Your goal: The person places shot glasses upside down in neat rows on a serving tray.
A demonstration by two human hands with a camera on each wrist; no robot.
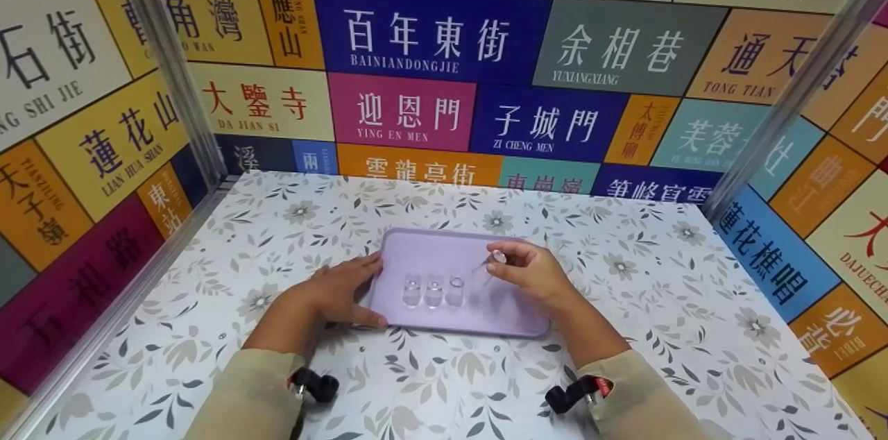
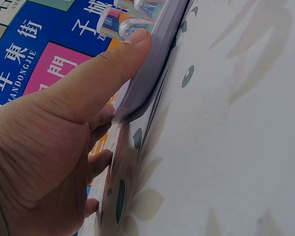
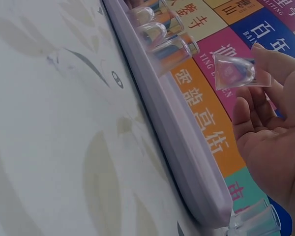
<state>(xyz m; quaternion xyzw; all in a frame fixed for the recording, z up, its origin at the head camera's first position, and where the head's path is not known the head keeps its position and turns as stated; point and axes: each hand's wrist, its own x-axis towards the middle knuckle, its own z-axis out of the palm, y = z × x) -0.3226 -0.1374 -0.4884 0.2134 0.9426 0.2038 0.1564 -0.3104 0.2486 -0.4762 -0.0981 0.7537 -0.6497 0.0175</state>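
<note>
Three small clear cups stand in a row on a lilac tray (image 1: 444, 243): a left cup (image 1: 412, 292), a middle cup (image 1: 433, 293) and a right cup (image 1: 455, 293). Over the tray's right half, my right hand (image 1: 535, 275) pinches another clear cup (image 3: 231, 71) between thumb and fingers. In the right wrist view that cup lies tilted sideways, its flared end away from the palm. My left hand (image 1: 331, 292) rests at the tray's left side, fingers spread along the left edge. Its thumb (image 2: 123, 59) lies against the near left corner of the rim.
One more clear cup (image 3: 255, 221) shows beyond the tray's end in the right wrist view. Under the tray is a tabletop (image 1: 444, 384) with a leaf and flower print. Colourful sign-covered walls (image 1: 430, 30) enclose it at the back and sides, with clear corner strips (image 1: 184, 72).
</note>
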